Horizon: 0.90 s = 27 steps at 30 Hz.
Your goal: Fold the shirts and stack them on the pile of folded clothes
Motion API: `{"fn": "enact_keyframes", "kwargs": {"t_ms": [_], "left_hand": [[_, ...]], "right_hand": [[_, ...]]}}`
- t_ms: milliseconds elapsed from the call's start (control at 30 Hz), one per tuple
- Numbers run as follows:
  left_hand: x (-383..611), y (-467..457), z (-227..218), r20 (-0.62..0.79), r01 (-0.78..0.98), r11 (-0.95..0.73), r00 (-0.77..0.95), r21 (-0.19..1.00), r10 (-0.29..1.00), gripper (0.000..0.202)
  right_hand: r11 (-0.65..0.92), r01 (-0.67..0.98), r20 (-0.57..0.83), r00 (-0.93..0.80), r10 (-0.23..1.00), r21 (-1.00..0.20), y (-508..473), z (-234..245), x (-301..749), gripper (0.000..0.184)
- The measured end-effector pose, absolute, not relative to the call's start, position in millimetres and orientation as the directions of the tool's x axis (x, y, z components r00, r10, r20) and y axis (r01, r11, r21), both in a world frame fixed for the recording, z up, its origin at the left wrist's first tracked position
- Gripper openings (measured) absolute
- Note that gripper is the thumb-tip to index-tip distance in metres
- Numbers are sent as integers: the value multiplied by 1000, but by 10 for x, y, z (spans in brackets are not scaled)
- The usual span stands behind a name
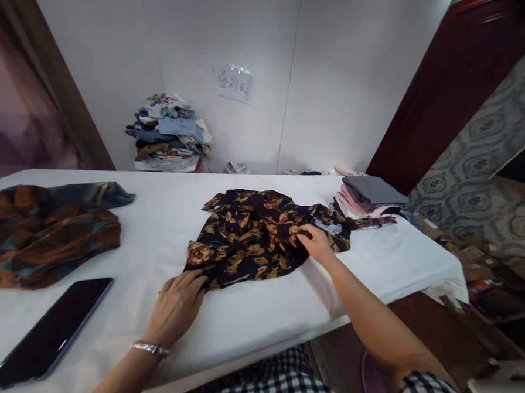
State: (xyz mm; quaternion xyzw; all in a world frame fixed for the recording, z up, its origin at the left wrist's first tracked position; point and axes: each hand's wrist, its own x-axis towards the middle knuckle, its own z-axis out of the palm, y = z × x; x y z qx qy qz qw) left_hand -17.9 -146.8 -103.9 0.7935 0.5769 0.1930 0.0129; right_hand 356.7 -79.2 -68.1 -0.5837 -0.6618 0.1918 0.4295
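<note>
A dark shirt (256, 238) with yellow and red flowers lies spread and creased on the white tabletop in front of me. At its lower left corner, my left hand (180, 296), wearing a metal watch or bracelet (150, 348), has its fingers closed over the cloth's edge. The thumb on that side is mostly hidden. My right hand (316, 243) pinches the fabric on the right part of the same shirt between thumb and fingers. A patch of pale lining or cloth shows just beyond that hand.
A brown and teal patterned garment (49, 237) lies at the left, with a black phone (52, 330) nearer me. Folded clothes (372, 192) are stacked on the right. A heaped clothes pile (169, 134) stands behind the table (157, 208). A handwritten sign (234, 85) hangs on the wall.
</note>
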Motion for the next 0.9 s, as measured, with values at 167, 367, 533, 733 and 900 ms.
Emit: {"fn": "enact_keyframes", "kwargs": {"t_ms": [167, 367, 533, 733, 900], "left_hand": [[-309, -1539, -1030, 313, 851, -365, 254, 377, 915, 29], [-244, -1647, -968, 351, 742, -429, 274, 514, 895, 24], [-154, -1652, -916, 411, 758, -431, 236, 489, 881, 30], [-211, -1521, -904, 412, 865, -275, 88, 421, 907, 50], [-396, -1153, -746, 164, 842, 67, -182, 535, 969, 63]], "right_hand": [[113, 509, 183, 88, 979, -853, -1649, -898, 3984, 7], [-74, 424, -7, 158, 987, -902, -2038, -1021, 4348, 31], [32, 527, 123, 139, 983, -850, -1730, -806, 4019, 51], [44, 711, 80, 18, 997, -701, -975, -692, 3437, 69], [140, 674, 84, -116, 990, -725, -730, -659, 3140, 25]]}}
